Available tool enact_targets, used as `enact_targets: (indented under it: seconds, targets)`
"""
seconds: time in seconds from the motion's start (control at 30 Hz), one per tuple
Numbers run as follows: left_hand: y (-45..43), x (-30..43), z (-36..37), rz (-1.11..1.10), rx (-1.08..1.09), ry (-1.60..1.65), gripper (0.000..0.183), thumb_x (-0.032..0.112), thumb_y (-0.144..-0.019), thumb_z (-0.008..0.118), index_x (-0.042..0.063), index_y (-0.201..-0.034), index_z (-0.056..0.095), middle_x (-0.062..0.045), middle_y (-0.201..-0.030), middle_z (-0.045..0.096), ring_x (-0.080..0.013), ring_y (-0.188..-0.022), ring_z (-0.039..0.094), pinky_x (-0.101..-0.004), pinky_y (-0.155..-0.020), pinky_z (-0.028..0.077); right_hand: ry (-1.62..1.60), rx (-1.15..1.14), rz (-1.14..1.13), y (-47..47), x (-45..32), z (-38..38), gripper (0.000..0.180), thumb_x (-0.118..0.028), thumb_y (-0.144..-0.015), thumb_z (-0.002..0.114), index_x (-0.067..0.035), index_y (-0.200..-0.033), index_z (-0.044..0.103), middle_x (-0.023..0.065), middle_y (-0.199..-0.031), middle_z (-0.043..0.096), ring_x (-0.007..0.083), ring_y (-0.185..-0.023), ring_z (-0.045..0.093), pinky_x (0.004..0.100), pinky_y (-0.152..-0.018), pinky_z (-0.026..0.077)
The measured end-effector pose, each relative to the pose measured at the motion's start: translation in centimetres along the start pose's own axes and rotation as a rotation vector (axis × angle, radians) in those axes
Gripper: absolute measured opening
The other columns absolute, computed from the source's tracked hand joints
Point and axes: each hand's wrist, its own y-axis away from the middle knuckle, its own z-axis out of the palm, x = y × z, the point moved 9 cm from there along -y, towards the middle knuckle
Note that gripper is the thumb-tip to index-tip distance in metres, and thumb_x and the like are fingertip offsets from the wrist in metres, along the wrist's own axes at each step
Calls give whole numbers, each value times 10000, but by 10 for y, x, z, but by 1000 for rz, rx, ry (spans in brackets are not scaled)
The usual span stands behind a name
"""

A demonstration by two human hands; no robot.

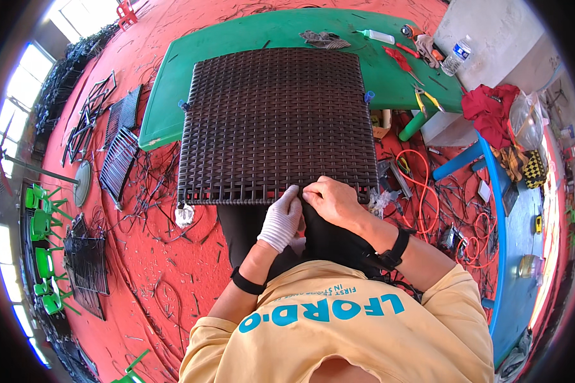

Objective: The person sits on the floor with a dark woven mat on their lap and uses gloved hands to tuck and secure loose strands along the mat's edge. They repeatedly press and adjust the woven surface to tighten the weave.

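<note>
A dark brown woven wicker panel (278,124) lies in front of me, its far part over the green table and its near edge above my lap. Along that near edge the weave is looser, and gaps show between the uprights. My left hand (282,220), in a white knit glove, grips the near edge right of its middle, thumb on top. Close beside it, my bare right hand (333,198) has thumb and forefinger pinched at the same edge. A dark strand seems to be between its fingertips, mostly hidden by them.
The green table (249,31) bears a grey glove (325,39), a white bottle (377,36), yellow-handled pliers (426,100) and a water bottle (456,55). At right stands a blue table (517,249). An orange hose (426,191) and strand scraps litter the red floor (172,258).
</note>
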Motion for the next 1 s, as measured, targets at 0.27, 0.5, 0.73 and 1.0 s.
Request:
enact_targets:
  seconds: [0.27, 0.5, 0.73, 1.0]
  targets:
    - [-7, 47, -13, -49, -254, -399, 257, 180, -949, 493, 35, -1114, 627, -26, -623, 577, -110, -476, 553, -250, -404, 468, 109, 144, -13, 7, -9, 4, 102, -200, -859, 617, -115, -872, 672, 117, -909, 611, 320, -782, 655, 443, -680, 518]
    - [-22, 51, -22, -205, -357, -189, 156, 157, -886, 595, 4, -895, 624, -16, -555, 523, -96, -433, 497, -255, -406, 479, -41, 312, -122, 13, -11, -11, 120, -214, -843, 652, -112, -907, 652, 93, -907, 584, 297, -740, 646, 423, -626, 515]
    - [-15, 65, -45, 63, -460, 470, 132, 133, -923, 596, 4, -895, 598, 11, -491, 453, -82, -344, 391, -242, -399, 440, -159, 219, -335, 6, -46, -15, 202, -138, -831, 706, -67, -1012, 654, 72, -1018, 602, 280, -799, 648, 352, -654, 524]
    - [17, 42, -91, 115, 204, 18, 269, 249, -989, 526, 8, -1032, 638, -3, -528, 507, -68, -389, 469, -201, -380, 409, -783, -186, -163, -20, -28, 1, 164, -138, -910, 663, 21, -872, 648, 50, -791, 661, 90, -733, 613, 234, -637, 492]
